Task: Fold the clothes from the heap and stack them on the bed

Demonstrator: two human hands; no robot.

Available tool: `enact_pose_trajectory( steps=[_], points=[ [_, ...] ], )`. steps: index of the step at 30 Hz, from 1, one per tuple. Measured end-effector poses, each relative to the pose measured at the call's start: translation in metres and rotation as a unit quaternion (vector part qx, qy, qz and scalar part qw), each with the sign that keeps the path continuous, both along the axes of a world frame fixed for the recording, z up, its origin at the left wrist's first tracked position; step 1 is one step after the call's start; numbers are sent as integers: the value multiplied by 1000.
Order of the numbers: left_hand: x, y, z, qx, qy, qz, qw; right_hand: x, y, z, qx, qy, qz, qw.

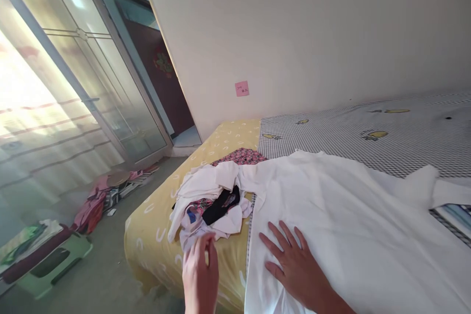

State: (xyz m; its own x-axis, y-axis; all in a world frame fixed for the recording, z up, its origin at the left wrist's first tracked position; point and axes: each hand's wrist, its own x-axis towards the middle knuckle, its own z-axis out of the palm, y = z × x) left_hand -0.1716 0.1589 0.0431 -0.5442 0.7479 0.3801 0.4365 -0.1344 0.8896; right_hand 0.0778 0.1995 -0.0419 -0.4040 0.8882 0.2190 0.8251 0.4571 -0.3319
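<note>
A white shirt [324,216] lies spread over the bed, one sleeve reaching left toward a heap of clothes. On its left part my right hand [292,267] rests flat, palm down, fingers spread. My left hand [200,272] is just in front of the heap, over the yellow bed cover; its fingers are curled together, with no cloth visible in them. The heap holds white garments [206,181], a black piece [222,206] and pinkish-white cloth [193,230]. Behind it lies a red floral cloth [243,156].
The yellow sheet [150,230] drops over the bed's left edge. A checked cover [331,132] lies beyond the shirt. Striped blue cloth [459,221] shows at right. On the floor stand a green stool [55,265] and piled clothes [95,201]. A pink note [242,89] is on the wall.
</note>
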Motion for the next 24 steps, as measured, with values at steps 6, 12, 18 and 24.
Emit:
enact_pose_trajectory(
  steps=[6, 12, 18, 24],
  points=[
    [24, 113, 70, -49, 487, -40, 871, -1, 2, 13, -63, 25, 17, 998],
    [38, 182, 72, -139, 507, -106, 844, 0, 8, 12, -104, 60, 32, 992],
    [18, 227, 125, -148, 323, 26, 934, -2, 11, 9, -125, 79, 41, 988],
    [-14, 237, 193, -60, 29, 71, 995, -5, 18, -7, -97, 94, 55, 989]
  ],
)
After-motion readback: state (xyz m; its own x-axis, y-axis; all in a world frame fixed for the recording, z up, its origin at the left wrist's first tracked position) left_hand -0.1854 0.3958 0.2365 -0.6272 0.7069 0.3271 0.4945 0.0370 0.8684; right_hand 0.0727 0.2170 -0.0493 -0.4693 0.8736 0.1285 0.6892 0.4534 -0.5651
